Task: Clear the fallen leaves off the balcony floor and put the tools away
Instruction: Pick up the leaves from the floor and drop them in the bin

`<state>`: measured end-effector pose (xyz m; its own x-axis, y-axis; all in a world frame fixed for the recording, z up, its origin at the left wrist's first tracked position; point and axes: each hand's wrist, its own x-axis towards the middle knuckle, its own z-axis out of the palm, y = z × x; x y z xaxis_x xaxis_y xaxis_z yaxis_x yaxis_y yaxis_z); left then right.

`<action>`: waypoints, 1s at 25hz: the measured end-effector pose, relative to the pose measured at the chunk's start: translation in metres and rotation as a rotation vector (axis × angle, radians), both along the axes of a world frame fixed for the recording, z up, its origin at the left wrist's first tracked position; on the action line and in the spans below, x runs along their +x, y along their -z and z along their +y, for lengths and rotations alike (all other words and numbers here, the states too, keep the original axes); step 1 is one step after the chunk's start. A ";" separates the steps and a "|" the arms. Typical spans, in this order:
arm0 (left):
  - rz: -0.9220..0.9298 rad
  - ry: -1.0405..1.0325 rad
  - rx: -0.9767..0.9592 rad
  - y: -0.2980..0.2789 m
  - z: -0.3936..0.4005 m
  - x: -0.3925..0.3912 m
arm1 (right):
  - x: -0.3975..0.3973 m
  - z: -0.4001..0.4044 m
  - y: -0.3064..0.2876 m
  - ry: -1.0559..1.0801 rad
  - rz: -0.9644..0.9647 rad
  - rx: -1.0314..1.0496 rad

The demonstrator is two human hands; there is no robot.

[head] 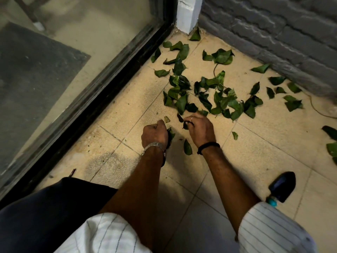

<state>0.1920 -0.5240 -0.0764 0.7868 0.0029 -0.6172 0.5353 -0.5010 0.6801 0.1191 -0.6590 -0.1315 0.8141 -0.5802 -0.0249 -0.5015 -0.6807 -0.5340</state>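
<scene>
Green fallen leaves (206, 88) lie scattered over the beige balcony floor tiles (255, 152), thickest in the middle just beyond my hands. My left hand (154, 133) is curled round a small bunch of leaves (171, 134) low over the floor. My right hand (199, 127) reaches down beside it and pinches a leaf (185, 125) at its fingertips. One single leaf (187, 147) lies between my wrists, another small leaf (235, 135) to the right. A black hand trowel (281, 186) with a turquoise handle end lies on the floor at the lower right.
A black-framed glass sliding door (94, 95) runs along the left. A grey brick wall (282, 33) bounds the far right, with a white post (188, 13) in the corner. More leaves (331, 141) lie at the right edge. A thin cord (317, 110) trails by the wall.
</scene>
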 end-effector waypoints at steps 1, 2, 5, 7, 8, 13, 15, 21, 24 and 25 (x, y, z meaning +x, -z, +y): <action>-0.002 0.007 0.000 0.000 0.000 0.000 | -0.003 -0.001 0.000 0.041 -0.036 0.021; -0.004 0.011 0.003 -0.001 0.001 -0.001 | -0.006 0.000 -0.002 0.085 -0.084 0.056; 0.009 0.006 0.008 -0.001 0.002 -0.001 | 0.001 0.007 -0.005 0.141 -0.194 0.111; 0.011 0.002 0.016 0.000 0.001 -0.002 | 0.014 0.013 -0.004 0.051 -0.121 0.085; 0.004 0.004 0.022 0.000 0.000 -0.003 | 0.019 0.018 -0.002 -0.014 -0.063 0.051; -0.007 0.020 0.049 -0.004 0.001 -0.002 | 0.000 0.034 -0.005 0.001 -0.036 0.105; -0.017 0.056 0.064 -0.003 0.000 -0.003 | -0.015 0.048 -0.019 0.230 -0.165 0.388; 0.099 0.234 0.061 0.005 -0.006 -0.013 | -0.045 0.089 -0.049 0.193 -0.297 0.768; 0.022 0.149 0.099 0.004 -0.003 -0.009 | -0.044 0.049 -0.055 0.206 -0.276 0.677; 0.008 0.147 0.116 0.004 -0.002 -0.009 | -0.040 0.031 -0.053 0.278 -0.286 0.548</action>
<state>0.1831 -0.5264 -0.0807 0.7789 -0.0404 -0.6258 0.4557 -0.6491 0.6091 0.0792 -0.6284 -0.0786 0.6547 -0.7340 -0.1806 -0.4060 -0.1400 -0.9031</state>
